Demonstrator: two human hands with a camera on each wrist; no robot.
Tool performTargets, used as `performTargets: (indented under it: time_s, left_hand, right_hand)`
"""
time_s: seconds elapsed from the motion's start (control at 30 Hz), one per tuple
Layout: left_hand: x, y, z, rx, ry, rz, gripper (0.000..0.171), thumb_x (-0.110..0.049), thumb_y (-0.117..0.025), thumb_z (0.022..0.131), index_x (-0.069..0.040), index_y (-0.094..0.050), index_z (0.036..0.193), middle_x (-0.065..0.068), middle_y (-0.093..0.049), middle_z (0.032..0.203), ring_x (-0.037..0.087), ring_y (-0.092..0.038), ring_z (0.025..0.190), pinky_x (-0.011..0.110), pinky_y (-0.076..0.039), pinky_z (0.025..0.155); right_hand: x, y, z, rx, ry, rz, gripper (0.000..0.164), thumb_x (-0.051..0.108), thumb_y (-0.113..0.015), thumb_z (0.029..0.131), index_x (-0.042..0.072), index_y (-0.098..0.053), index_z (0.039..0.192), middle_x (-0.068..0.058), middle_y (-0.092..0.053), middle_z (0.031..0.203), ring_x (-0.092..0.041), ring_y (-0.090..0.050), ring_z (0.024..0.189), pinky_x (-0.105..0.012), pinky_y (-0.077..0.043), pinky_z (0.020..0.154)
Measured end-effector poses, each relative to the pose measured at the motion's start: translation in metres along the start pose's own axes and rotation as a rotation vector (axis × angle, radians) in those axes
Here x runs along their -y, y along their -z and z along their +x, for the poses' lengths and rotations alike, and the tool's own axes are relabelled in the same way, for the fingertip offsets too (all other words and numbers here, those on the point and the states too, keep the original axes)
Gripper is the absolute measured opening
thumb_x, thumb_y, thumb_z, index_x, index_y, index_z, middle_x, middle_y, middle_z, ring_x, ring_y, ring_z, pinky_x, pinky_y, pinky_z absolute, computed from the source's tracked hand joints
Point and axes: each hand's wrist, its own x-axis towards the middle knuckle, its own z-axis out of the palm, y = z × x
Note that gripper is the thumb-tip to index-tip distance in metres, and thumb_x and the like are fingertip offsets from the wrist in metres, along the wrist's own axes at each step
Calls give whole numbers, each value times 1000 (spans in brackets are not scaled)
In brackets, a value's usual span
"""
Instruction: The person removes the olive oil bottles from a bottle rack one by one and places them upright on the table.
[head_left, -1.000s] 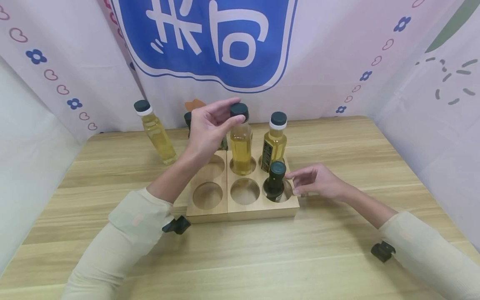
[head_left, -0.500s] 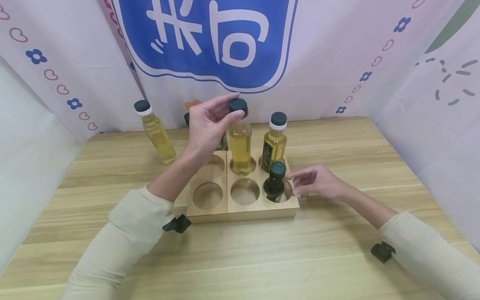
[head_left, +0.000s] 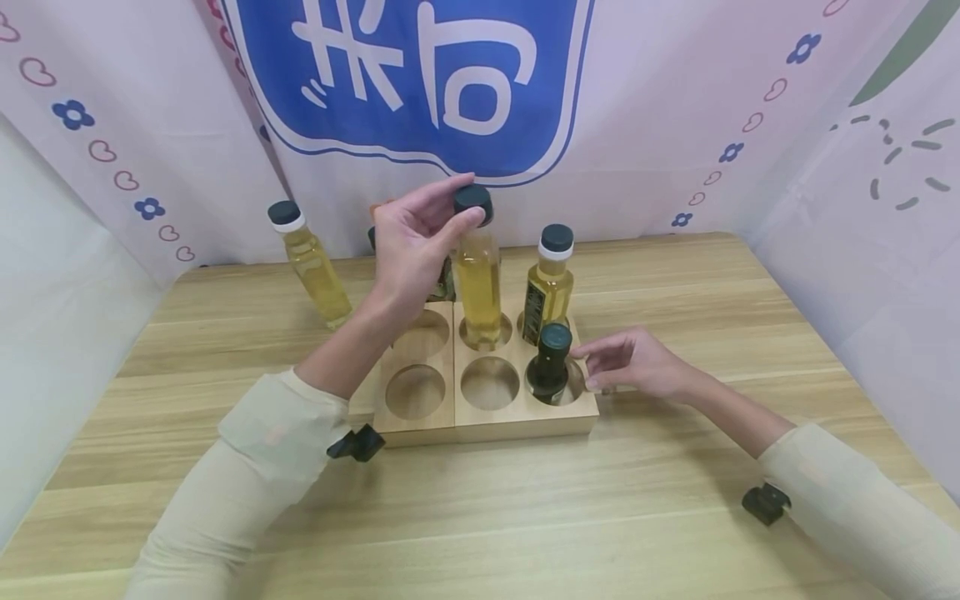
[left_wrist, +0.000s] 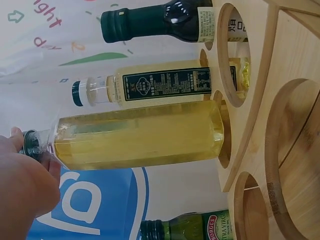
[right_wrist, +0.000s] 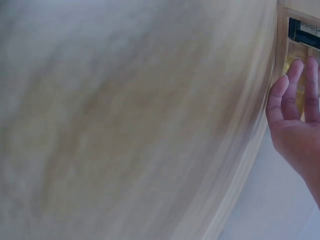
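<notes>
My left hand (head_left: 412, 250) pinches the dark green cap of a tall clear bottle of yellow oil (head_left: 478, 287). That bottle stands nearly upright at the back middle hole of a wooden rack (head_left: 487, 427); in the left wrist view its base (left_wrist: 216, 131) is at the hole's mouth. My right hand (head_left: 645, 364) is at the rack's right edge, fingers extended, also visible in the right wrist view (right_wrist: 300, 120). Its fingertips are beside a dark bottle (head_left: 551, 367) in the front right hole; whether they touch it I cannot tell. A labelled yellow oil bottle (head_left: 550, 287) occupies the back right hole.
Another yellow oil bottle (head_left: 318, 271) stands on the table (head_left: 480, 525) left of the rack. A green olive oil bottle (left_wrist: 195, 227) is behind the rack, partly hidden by my left hand. A printed cloth (head_left: 630, 125) hangs at the table's back edge.
My left hand has risen slightly and shifted a little left, drawing the clear oil bottle upward with it. My right hand and the other bottles have stayed in place.
</notes>
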Motion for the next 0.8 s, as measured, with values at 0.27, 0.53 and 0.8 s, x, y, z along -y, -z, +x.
performTargets:
  time_s: [0.27, 0.53, 0.8]
  left_hand:
    - [-1, -2, 5, -10, -32, -27, 34, 7, -72, 93, 9, -68, 127, 23, -73, 118, 20, -76, 100, 35, -59, 97]
    - [-2, -3, 8, -27, 8, -56, 34, 7, -72, 93, 7, -68, 127, 23, -71, 123, 23, -76, 105, 34, -58, 99]
    - [-2, -4, 10, -40, 19, -89, 35, 8, -71, 94, 8, -67, 128, 23, -71, 124, 24, -75, 107, 33, -56, 102]
  right_hand:
    - [0, 0, 0, 10, -1, 11, 50, -9, -78, 83, -16, -60, 129, -22, -75, 93, -13, -70, 73, -27, -62, 65]
    - [0, 0, 0, 10, -8, 9, 50, -9, -78, 83, -16, -61, 129, -22, -75, 92, -13, -69, 72, -28, -62, 64]
    - [0, 0, 0, 0, -22, 3, 49, -8, -79, 83, -15, -62, 128, -23, -75, 93, -14, -69, 72, -28, -62, 64]
